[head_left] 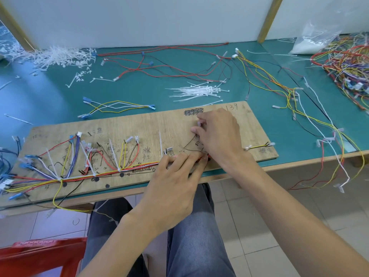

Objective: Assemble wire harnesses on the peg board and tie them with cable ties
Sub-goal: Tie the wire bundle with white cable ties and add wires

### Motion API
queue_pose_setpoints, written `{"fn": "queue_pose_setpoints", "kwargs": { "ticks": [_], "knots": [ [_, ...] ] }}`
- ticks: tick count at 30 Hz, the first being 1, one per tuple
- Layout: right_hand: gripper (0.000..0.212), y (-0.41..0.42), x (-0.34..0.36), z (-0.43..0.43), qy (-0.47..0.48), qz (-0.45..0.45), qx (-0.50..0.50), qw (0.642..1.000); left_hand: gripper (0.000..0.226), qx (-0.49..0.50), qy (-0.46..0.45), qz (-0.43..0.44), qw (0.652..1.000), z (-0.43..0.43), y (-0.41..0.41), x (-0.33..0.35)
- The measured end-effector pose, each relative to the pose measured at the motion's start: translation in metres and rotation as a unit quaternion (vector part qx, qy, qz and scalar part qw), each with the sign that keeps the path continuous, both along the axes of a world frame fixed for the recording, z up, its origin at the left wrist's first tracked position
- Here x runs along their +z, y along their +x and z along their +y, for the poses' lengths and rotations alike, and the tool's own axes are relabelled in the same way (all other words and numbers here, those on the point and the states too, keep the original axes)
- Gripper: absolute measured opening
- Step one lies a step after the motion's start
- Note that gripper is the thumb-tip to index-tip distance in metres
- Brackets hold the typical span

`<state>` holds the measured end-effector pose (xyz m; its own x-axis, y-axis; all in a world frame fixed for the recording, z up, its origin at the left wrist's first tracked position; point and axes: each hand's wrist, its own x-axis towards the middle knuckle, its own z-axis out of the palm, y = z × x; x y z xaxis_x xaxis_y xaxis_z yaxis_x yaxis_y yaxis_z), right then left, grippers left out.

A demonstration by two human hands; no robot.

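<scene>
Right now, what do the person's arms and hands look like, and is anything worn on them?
The left hand and right hand are bare: no gloves, rings or watch show. The left forearm and right forearm are bare too, with no sleeves in view.

White wall [139, 17], teal table [60, 92], pale tiled floor [60, 226]

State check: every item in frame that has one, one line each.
Wooden peg board, flat on green table.
Multicoloured wire harness, routed on board, tied at several points, tails untrimmed.
Left hand, pinching harness's right end.
Right hand, pinching a white cable tie above it.
Loose white cable ties, unused pile on table.
</scene>
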<state>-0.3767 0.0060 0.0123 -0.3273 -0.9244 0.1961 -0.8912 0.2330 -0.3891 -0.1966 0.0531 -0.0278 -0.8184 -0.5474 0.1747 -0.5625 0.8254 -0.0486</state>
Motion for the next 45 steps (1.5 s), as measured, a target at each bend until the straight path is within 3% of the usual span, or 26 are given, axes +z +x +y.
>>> {"fn": "queue_pose_setpoints", "kwargs": {
  "ticks": [5,8,12,16,20,23,27,30,32,36,45],
  "knots": [
    [0.035,0.003,-0.006,0.036,-0.027,-0.002,0.053,0.998,0.056,-0.001,0.000,0.010,1.000,0.000,0.000,0.003],
    [0.011,0.001,-0.007,0.064,-0.055,0.009,0.127,0.990,0.045,-0.001,-0.006,0.017,1.000,0.001,0.001,0.003],
    [0.022,0.000,-0.012,0.097,-0.083,0.088,0.171,0.978,0.041,-0.006,-0.008,0.037,0.999,0.002,0.001,0.004],
    [0.025,0.007,-0.011,0.113,-0.090,-0.091,0.151,0.980,0.040,-0.009,-0.007,0.042,0.999,0.001,0.001,0.005],
    [0.011,0.016,-0.014,0.112,-0.073,-0.098,0.134,0.983,0.029,-0.005,-0.010,0.028,1.000,0.001,0.001,0.005],
    [0.005,0.017,-0.017,0.119,-0.033,-0.094,0.143,0.985,0.038,-0.004,-0.006,0.027,1.000,0.001,0.001,0.003],
    [0.019,0.019,-0.022,0.135,0.065,-0.028,0.164,0.984,0.062,0.012,-0.002,0.020,1.000,-0.001,0.002,0.002],
    [0.032,0.014,-0.021,0.140,0.091,0.006,0.161,0.983,0.061,0.014,0.008,0.023,1.000,-0.001,0.002,0.002],
    [0.028,0.012,-0.018,0.138,0.109,0.019,0.154,0.982,0.057,0.004,0.009,0.027,1.000,-0.002,0.002,0.003],
    [0.016,0.003,-0.010,0.138,0.108,-0.002,0.152,0.982,0.056,-0.007,0.020,0.037,0.999,-0.002,0.002,0.006],
    [0.013,-0.009,0.000,0.145,0.123,-0.042,0.164,0.978,0.073,0.004,0.034,0.009,0.999,-0.002,0.002,0.006]
  ]
}}
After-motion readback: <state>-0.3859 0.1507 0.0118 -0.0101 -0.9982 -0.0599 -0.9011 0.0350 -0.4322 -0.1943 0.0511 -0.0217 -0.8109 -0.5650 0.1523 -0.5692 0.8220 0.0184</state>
